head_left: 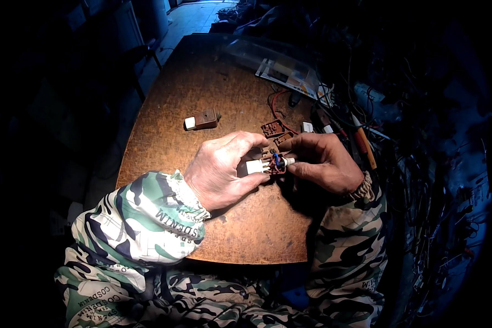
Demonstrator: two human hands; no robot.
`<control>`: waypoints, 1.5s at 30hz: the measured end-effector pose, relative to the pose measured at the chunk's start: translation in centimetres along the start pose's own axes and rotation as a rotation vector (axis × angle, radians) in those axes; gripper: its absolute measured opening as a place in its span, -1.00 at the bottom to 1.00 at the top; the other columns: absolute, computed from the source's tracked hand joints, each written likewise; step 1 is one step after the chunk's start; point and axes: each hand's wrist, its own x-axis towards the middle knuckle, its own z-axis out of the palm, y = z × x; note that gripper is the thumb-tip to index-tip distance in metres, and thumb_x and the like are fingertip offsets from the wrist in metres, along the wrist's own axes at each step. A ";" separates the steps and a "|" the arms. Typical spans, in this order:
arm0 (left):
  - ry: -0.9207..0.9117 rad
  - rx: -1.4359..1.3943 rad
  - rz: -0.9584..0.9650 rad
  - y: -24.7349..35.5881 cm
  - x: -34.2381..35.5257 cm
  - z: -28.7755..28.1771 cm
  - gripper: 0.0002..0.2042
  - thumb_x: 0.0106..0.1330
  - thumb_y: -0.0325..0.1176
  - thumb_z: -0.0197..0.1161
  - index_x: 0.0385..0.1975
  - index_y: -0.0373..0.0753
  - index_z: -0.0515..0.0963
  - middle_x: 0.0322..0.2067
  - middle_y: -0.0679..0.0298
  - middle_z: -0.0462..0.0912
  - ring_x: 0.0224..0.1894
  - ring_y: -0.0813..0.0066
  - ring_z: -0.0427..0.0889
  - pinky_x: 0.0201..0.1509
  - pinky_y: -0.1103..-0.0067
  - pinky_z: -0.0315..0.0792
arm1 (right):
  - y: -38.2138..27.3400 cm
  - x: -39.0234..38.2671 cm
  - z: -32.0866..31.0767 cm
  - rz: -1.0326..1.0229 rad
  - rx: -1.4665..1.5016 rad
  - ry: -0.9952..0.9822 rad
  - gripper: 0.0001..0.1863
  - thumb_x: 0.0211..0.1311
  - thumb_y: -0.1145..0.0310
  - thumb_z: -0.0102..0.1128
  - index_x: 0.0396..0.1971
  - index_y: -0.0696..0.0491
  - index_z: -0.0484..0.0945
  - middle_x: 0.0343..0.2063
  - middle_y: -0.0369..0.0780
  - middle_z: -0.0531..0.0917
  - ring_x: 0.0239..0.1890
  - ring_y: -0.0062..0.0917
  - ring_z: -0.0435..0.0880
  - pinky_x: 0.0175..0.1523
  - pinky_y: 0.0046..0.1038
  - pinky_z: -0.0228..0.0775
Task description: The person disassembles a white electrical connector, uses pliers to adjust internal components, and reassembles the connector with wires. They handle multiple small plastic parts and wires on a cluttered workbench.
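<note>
An opened brown plug housing (279,170) lies between my two hands, with blue wire visible inside it. A white block (255,167) sits at its left end, joined by thin pale prongs. My left hand (218,167) is closed round the left side, thumb below and fingers above, gripping the housing and white block. My right hand (325,161) pinches the white cable end (288,161) on the right side of the housing. Just beyond the fingertips lies a separate brown shell piece (273,128) with moulded compartments.
A closed brown plug with a white cap (203,119) lies on the worn wooden table (164,142). Tangled wires, an orange-handled tool (367,147) and small white pieces (307,127) crowd the right edge. A clear plastic package (290,71) lies at the far edge.
</note>
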 end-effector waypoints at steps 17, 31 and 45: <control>-0.159 -0.544 -0.579 0.0 0.3 -0.4 -0.64 0.28 -0.53 0.44 0.05 -0.41 0.55 -0.12 0.20 0.69 -0.12 0.60 0.69 -0.09 0.65 0.64 | -0.5 0.3 1.0 -0.040 0.063 0.026 -0.64 0.35 0.53 0.24 0.06 0.42 0.55 -0.31 -0.12 0.74 -0.47 -0.64 0.67 -0.42 -0.61 0.58; -0.199 -0.750 -0.653 -0.7 0.5 -0.6 -0.68 0.43 -0.43 0.30 0.08 -0.47 0.50 -0.27 0.16 0.72 -0.32 0.53 0.73 -0.25 0.59 0.68 | 0.5 0.4 1.0 -0.094 0.044 -0.025 -0.61 0.31 0.53 0.29 0.09 0.38 0.56 -0.25 -0.12 0.75 -0.33 -0.63 0.70 -0.28 -0.59 0.59; -0.185 -0.762 -0.696 -0.5 0.2 -0.1 -0.66 0.43 -0.44 0.30 0.07 -0.53 0.46 -0.24 0.09 0.71 -0.31 0.47 0.75 -0.25 0.58 0.71 | 0.3 0.5 0.9 -0.084 -0.140 -0.008 -0.71 0.31 0.43 0.31 -0.09 0.33 0.67 -0.35 -0.17 0.74 -0.35 -0.63 0.68 -0.24 -0.55 0.54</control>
